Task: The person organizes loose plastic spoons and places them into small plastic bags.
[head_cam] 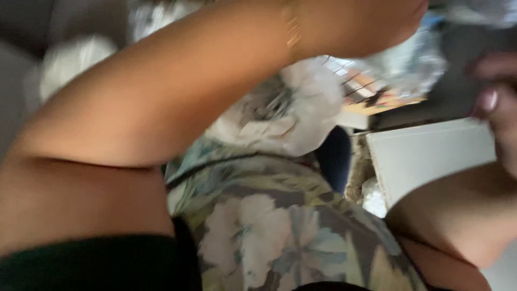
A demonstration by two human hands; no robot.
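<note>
Two bare arms fill the blurred view. Left hand (pixel 371 24) rises at the top edge by a crumpled white plastic bag (pixel 280 116); its grip cannot be told. Right hand (pixel 498 108) fingers curl against a dark object (pixel 463 81), above flowered cloth (pixel 280 231).

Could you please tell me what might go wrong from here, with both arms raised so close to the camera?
1. The left arm crosses most of the view, so whatever the left hand reaches for is hard to watch; a fumble seems possible.
2. The right hand presses against a dark, blurred object at the frame's edge; its hold cannot be judged, so it might slip.
3. The white plastic bag bulges below the arm and could be knocked.
</note>
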